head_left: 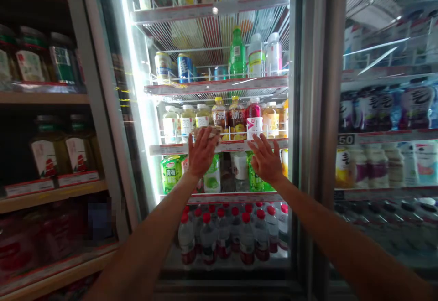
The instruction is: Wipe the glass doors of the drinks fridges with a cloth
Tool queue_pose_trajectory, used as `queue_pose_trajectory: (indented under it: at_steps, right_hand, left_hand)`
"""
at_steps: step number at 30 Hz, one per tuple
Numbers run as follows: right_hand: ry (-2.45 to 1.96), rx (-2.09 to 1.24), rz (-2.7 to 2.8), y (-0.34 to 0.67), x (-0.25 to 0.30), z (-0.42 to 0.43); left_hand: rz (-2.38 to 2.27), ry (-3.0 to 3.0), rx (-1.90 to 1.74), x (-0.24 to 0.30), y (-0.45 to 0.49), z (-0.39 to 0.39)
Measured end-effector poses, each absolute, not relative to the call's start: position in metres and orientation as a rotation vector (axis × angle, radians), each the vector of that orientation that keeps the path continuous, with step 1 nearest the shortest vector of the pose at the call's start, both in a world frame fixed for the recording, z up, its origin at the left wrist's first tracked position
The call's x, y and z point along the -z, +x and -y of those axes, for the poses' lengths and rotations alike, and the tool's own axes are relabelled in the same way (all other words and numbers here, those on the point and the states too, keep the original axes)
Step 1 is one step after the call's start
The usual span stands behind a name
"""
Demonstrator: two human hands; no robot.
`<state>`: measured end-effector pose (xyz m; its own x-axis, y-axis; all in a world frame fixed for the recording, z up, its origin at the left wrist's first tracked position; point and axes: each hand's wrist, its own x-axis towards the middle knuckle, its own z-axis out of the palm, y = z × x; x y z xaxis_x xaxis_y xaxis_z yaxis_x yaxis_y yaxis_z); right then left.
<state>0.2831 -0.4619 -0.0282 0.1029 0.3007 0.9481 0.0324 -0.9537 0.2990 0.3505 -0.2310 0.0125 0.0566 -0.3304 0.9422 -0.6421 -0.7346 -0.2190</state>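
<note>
My left hand [201,154] reaches forward with a crumpled, brownish cloth [212,131] under its fingers, in front of the middle drink shelf. Parts of the cloth are hidden behind the fingers. To the right, my right hand [267,158] is raised with its fingers spread, holding nothing. Its fingertips are close to the shelf's price strip [236,146], below a pink-red bottle [253,117]. I cannot tell whether either hand touches glass or the shelf. Between and behind the hands stand iced tea bottles [237,117] and a clear bottle [240,166].
The lit drinks cooler has a metal frame [310,123] at its right. Red-capped bottles [224,232] fill its bottom; cans [185,67] and a green bottle [237,52] stand higher. Wooden shelves [44,98] with jars are at left, another cooler's bottles [415,102] at right.
</note>
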Motion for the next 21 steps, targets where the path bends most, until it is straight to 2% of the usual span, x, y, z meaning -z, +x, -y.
queue_pose_trajectory:
  at_steps: [6,10,14,18,21]
  right_hand:
    - [2.157,-1.964,-0.363,0.284,0.029,0.467]
    - [2.189,-2.049,-0.405,0.279,0.027,0.454]
    - [2.231,-2.079,-0.678,0.279,0.010,0.402]
    - [2.337,-1.899,-0.819,0.296,-0.011,0.347]
    - [2.359,-1.886,-0.710,0.311,-0.017,0.322]
  left_hand:
    - [0.182,1.794,-1.694,-0.029,0.375,0.164]
    - [0.477,1.734,-1.650,-0.026,0.364,0.209]
    - [0.722,1.695,-1.453,-0.022,0.344,0.260]
    - [0.786,1.681,-1.267,-0.017,0.336,0.242]
    - [0.669,1.682,-1.299,-0.004,0.339,0.207]
